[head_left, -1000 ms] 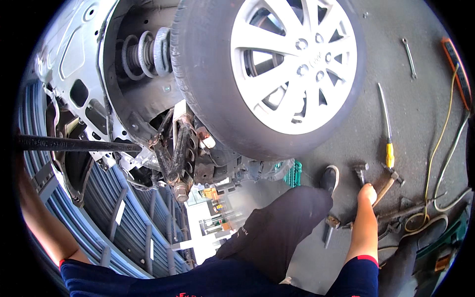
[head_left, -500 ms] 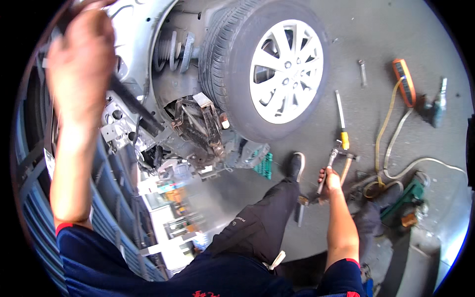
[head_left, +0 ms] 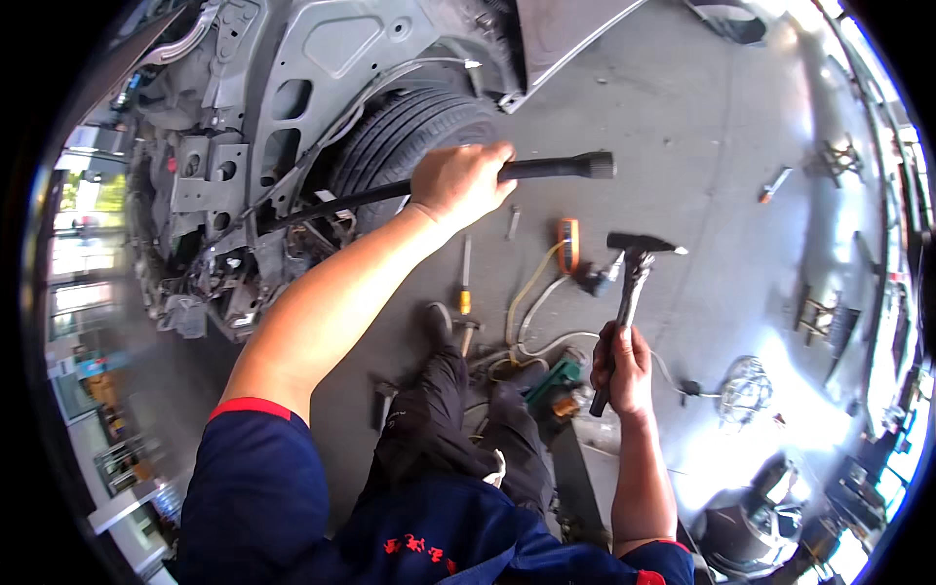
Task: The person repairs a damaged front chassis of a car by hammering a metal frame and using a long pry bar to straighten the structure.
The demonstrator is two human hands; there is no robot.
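My left hand (head_left: 456,185) is closed around a long black bar (head_left: 564,168). Its ribbed end sticks out to the right, while the other end runs down to the left across the tire (head_left: 414,129) and into the car's exposed front metalwork; where it stops is hidden. To the lower right, my right hand (head_left: 624,369) grips a hammer (head_left: 636,278) by the handle. The hammer is raised off the floor, its dark head uppermost with a tapered tip pointing right. Hammer and bar are apart.
The stripped car body (head_left: 336,44) fills the upper left. On the floor lie a yellow-handled screwdriver (head_left: 465,283), a wrench (head_left: 514,222), an orange-cased device (head_left: 568,246), a cable (head_left: 531,327), a second hammer (head_left: 469,334) and a green case (head_left: 554,380). A coiled wire bundle (head_left: 747,392) lies right.
The view has swung to the right. My left hand has come from the upper left to the middle, still on the black bar. My right hand has lifted the hammer away from the floor tools.
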